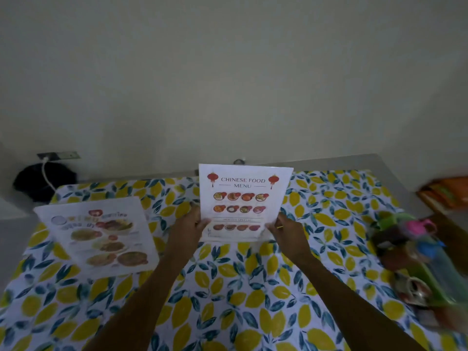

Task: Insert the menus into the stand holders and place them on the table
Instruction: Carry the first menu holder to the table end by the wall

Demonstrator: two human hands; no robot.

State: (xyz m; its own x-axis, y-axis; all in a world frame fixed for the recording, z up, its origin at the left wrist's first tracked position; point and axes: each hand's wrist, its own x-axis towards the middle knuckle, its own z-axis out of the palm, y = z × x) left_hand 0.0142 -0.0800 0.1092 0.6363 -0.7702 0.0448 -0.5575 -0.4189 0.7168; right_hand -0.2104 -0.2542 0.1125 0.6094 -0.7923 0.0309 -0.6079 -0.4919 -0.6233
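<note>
Left hand (pixel 188 225): grips the left edge of the upright white Chinese food menu sheet (pixel 243 201).
Right hand (pixel 286 229): grips its right edge.
Menu: above the lemon-patterned tablecloth (pixel 228 287).
Second food menu sheet (pixel 98 236): flat, left.

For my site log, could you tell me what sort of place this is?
Probably a home or small eatery: a lemon-print tablecloth, a Chinese food menu held upright, a second menu lying flat, and a plain wall.
</note>
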